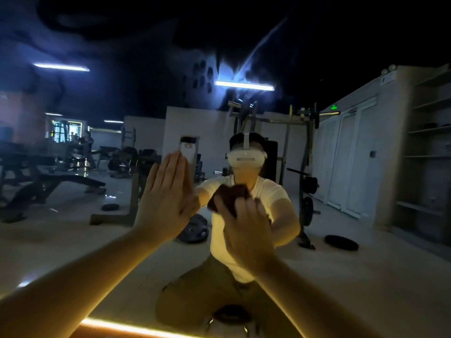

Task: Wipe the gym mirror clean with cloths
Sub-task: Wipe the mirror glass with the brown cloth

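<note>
Hands meet gym mirror [97, 240]: left hand [168, 193] flat, grip wide, fingers straight; right hand [246, 230] beside it, grip holding dark cloth [229, 196] against glass.

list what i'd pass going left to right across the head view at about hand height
bench → left hand, fingers straight → right hand gripping the brown cloth → round plate on the floor → shelves

Left hand [166, 198] flat on mirror [353, 276], fingers [170, 167] straight, right hand [246, 230] holding dark cloth [229, 195] against it
</note>
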Action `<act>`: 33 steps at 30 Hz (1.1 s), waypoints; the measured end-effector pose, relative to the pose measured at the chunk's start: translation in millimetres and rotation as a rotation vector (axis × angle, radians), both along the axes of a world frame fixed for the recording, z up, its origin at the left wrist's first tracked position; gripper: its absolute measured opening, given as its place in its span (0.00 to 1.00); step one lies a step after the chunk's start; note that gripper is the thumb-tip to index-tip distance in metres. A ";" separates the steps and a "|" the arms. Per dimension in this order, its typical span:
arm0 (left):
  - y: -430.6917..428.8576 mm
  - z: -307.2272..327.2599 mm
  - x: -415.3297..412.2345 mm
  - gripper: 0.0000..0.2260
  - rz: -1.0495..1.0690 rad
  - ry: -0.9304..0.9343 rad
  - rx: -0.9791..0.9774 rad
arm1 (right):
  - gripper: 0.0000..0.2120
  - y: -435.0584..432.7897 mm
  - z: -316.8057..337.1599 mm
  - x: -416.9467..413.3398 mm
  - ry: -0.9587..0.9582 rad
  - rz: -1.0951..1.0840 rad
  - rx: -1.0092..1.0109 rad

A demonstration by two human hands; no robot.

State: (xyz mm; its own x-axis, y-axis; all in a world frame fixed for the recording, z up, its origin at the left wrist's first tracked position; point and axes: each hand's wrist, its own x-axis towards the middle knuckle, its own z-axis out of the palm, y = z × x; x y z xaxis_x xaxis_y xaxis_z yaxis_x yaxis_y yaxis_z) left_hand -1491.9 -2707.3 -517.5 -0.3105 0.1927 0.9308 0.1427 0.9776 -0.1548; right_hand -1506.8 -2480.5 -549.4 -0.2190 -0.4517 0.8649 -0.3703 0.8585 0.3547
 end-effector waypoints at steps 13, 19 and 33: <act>0.2 -36.6 2.2 0.46 0.013 -0.152 -0.059 | 0.26 89.8 94.7 18.6 0.047 -0.175 -0.369; -6.8 -32.8 11.5 0.46 0.023 -0.191 -0.125 | 0.28 -7.4 -16.5 20.3 -0.080 0.009 -0.313; -6.3 -59.2 26.9 0.49 0.057 -0.300 -0.028 | 0.23 120.3 -33.3 21.9 -0.116 0.001 -0.450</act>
State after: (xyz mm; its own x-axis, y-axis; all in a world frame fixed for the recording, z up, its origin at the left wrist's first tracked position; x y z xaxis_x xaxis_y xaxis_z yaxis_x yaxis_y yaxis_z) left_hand -1465.0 -2713.6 -576.7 -0.5815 0.1915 0.7907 0.1312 0.9813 -0.1412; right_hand -1484.9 -2360.1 -582.7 -0.3255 -0.0370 0.9448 -0.3863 0.9172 -0.0972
